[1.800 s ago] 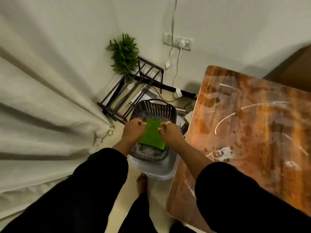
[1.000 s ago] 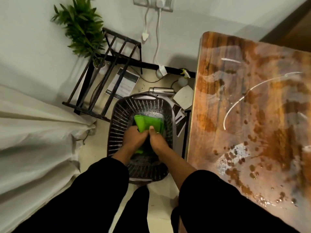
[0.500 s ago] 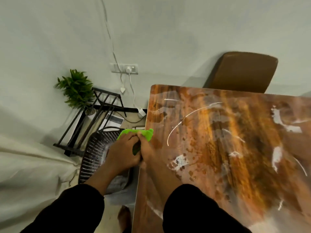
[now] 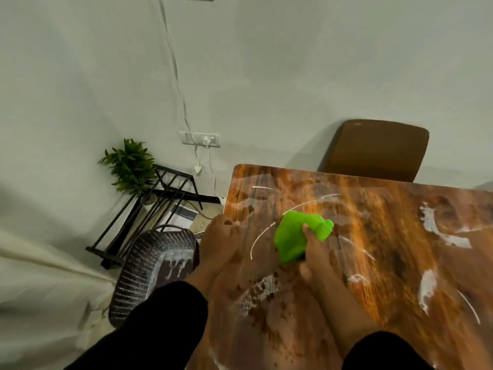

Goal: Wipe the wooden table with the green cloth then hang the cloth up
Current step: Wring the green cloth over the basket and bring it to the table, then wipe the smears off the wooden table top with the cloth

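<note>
A: Item one, right hand [image 4: 310, 245]?
B: Out over the counter [image 4: 400, 236], forearm running up from a black sleeve [image 4: 378, 351], fingers closed round the cloth [image 4: 296, 236]. Blurred, so I can't pick out single fingers.

A: Item two, the cloth?
B: Bright green, bunched, on or just above the counter near its left edge; whether it touches the wood I cannot tell.

A: Item three, left hand [image 4: 221, 241]?
B: At the counter's left edge, apart from the cloth, holding nothing. Fingers point away from the person and look loosely spread, but the blur leaves that unsure.

A: Counter surface?
B: Glossy brown wood, with white smears and brown specks.

A: Surroundings?
B: A dark basket [image 4: 149, 268] on the floor left of the counter, a black rack [image 4: 149, 209] and a plant [image 4: 130, 164] behind it, a chair [image 4: 373, 149] at the far side, a wall socket [image 4: 200, 138] with a plug in.

A: Any writing?
B: A printed sheet [image 4: 184, 216] lies under the rack; too small to read.
</note>
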